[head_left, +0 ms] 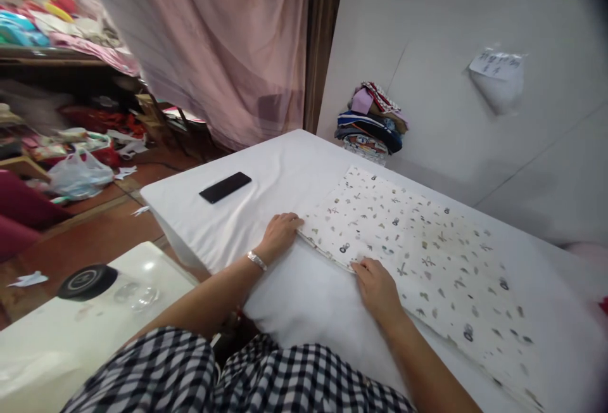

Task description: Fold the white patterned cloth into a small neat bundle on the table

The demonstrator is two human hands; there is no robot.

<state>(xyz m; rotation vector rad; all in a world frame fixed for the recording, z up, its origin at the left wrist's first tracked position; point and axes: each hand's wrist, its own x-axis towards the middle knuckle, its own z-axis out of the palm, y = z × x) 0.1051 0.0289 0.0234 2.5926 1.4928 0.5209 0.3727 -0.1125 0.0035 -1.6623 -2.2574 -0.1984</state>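
Observation:
A white cloth [418,261] printed with small dark and greenish motifs lies spread flat and appears folded, its near edge showing layers. My left hand [281,234], with a silvery band at the wrist, holds the cloth's near left corner between thumb and fingers. Farther right along that same edge, my right hand [379,285] pinches the cloth. The undersides of both hands' fingers are partly hidden. Beneath the cloth is a table [289,159] covered in white fabric. A black phone [225,187] rests on it, to the left of my left hand.
Folded clothes [370,123] are stacked at the table's far edge by the wall. A pink curtain [237,39] hangs behind. At lower left, a pale surface [42,337] bears a jar with a black lid [88,282]. A plastic bag [80,174] sits on the floor.

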